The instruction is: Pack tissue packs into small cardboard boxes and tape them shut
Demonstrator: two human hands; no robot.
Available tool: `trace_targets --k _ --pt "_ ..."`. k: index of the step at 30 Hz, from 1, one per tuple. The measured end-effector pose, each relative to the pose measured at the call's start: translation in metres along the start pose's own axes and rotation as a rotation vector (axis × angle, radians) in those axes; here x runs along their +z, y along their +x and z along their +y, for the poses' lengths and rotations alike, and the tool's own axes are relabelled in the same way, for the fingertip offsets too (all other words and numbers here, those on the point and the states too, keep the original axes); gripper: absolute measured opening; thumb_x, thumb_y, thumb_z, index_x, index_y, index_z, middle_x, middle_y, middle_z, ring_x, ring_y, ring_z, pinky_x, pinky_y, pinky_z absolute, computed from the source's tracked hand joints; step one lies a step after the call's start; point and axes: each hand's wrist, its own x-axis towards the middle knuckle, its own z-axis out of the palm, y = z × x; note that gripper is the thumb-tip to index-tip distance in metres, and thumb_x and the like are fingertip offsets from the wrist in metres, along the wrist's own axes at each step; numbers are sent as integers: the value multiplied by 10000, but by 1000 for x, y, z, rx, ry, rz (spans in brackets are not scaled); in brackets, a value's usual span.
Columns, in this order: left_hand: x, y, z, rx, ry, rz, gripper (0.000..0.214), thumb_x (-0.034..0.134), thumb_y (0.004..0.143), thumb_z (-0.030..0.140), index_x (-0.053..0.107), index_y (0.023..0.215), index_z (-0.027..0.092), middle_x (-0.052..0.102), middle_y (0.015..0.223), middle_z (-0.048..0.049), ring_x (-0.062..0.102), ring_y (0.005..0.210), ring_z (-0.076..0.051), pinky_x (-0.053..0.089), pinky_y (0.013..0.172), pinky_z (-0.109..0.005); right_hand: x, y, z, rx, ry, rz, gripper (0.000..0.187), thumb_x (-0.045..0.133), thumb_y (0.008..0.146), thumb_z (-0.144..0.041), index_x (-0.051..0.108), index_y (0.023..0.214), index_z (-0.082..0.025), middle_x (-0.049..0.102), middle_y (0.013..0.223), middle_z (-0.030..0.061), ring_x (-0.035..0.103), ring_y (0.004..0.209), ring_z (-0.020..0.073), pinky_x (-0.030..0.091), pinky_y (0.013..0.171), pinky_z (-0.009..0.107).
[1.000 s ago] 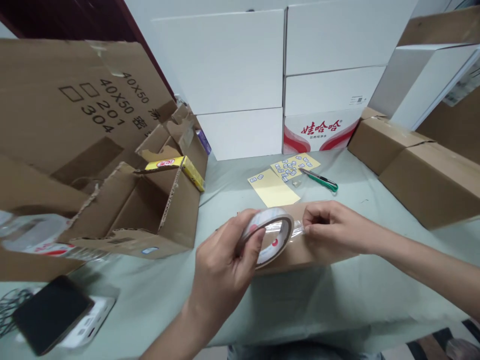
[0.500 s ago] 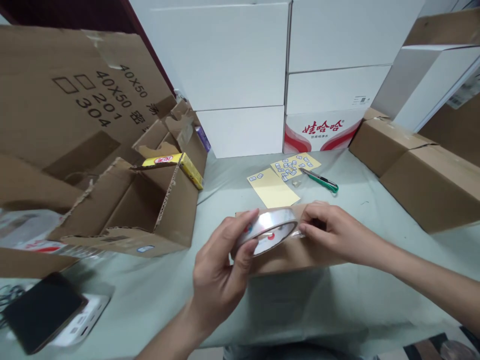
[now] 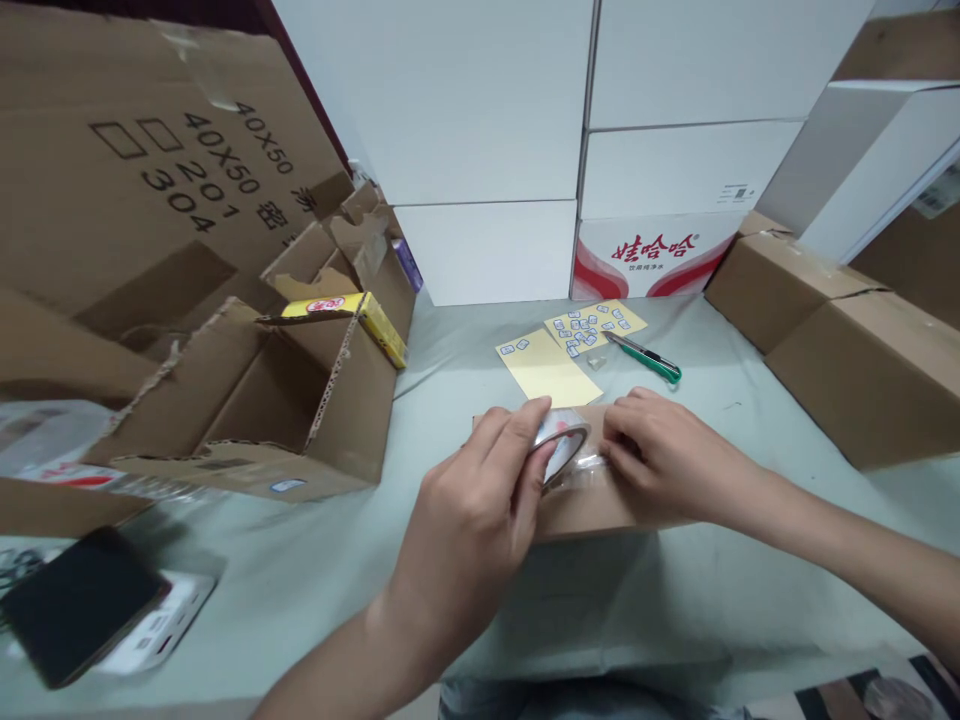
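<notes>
My left hand (image 3: 472, 505) is closed round a roll of clear tape (image 3: 566, 445), tilted low over a small brown cardboard box (image 3: 596, 512). From the roll a shiny strip of tape (image 3: 591, 464) runs right along the top of the box. At the strip's far end my right hand (image 3: 664, 450) rests on the box, fingers curled and pinched on the tape; its fingertips are partly hidden. Just beyond the box lie two yellow sheets (image 3: 551, 370) with small blue-edged labels, and a green utility knife (image 3: 645, 358).
An open cardboard box (image 3: 255, 400) with a yellow packet (image 3: 382, 330) stands left. A phone (image 3: 82, 605) lies on a white device at front left. White boxes (image 3: 487, 250) line the back, and brown cartons (image 3: 862, 350) stand right on the green cloth (image 3: 757, 590).
My left hand has moved right with the tape roll, tipping it closer to the box top. The right hand remains near the same spot, its fingers more curled. The camera view has shifted slightly.
</notes>
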Motion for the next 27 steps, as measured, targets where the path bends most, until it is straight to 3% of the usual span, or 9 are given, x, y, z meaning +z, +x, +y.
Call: trace_targets --k 4,10,13,16,18,20,22,27 --pt "2 1 1 16 -14 -10 263 473 962 140 585 1192 78 692 955 -85 654 829 -181 526 676 -253 5 1 -1 -15 -51 33 273 457 886 -141 341 648 -212 509 674 36 452 747 190 316 652 298" --pt "1 -3 -2 -3 -47 -23 279 478 964 150 577 1217 87 702 998 -83 668 872 -169 524 729 -241 2 5 -3 -8 -128 -45 274 458 893 -152 345 650 -212 532 673 38 443 715 183 326 678 310" --pt "-1 -9 -6 -66 -120 -21 328 489 968 180 545 1289 142 697 1029 -58 662 905 -145 512 785 -213 -2 7 -2 8 -110 -69 289 478 880 -156 340 631 -212 531 649 34 455 719 185 312 644 298" --pt "-1 -21 -10 -224 -222 18 417 513 967 273 460 1368 176 683 1053 -45 659 877 -121 513 761 -183 -3 7 -1 15 -95 -68 283 474 876 -152 346 632 -211 545 648 36 468 727 187 305 628 293" --pt "0 -28 -13 -330 -282 -10 354 505 966 343 518 1276 174 677 952 -26 650 785 -117 513 688 -181 -3 5 0 1 -88 -59 275 461 883 -152 344 641 -213 549 652 37 471 727 187 308 628 292" --pt "3 -34 -16 -379 -324 -81 269 452 982 384 597 1053 169 644 783 0 622 666 -118 498 610 -193 -1 2 2 -29 -71 -39 267 440 894 -158 344 651 -214 542 649 35 470 719 185 314 628 292" --pt "5 -37 -17 -384 -314 -119 340 389 998 410 599 880 169 583 645 16 593 573 -129 477 550 -215 0 -2 3 -66 -39 -11 247 418 905 -167 362 668 -214 538 654 36 472 712 186 322 626 291" --pt "12 -40 -18 -300 -166 -64 485 319 1004 466 613 784 150 588 592 -22 647 561 -182 488 530 -266 -2 -10 1 -120 24 39 228 359 951 -205 432 736 -198 550 711 47 491 705 187 347 625 290"
